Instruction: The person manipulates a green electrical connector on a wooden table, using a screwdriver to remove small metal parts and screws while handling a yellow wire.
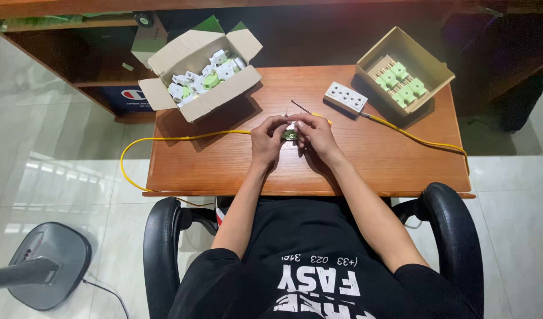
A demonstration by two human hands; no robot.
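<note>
A home set up for small assembly work: a little wooden table (224, 171) on a glossy tiled floor (64, 153), with an office chair (454, 230). Boxes of socket parts sit at its far corners (202, 74) (405, 70), and a fan base (44, 272) stands nearby.

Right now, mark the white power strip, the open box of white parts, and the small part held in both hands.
white power strip (346, 96): head view, top face.
open box (223, 97): head view, front wall.
small part (290, 134): head view, green middle.

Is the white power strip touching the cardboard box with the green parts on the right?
Apart. The head view shows a strip of bare wooden table between the white power strip and the cardboard box.
</note>
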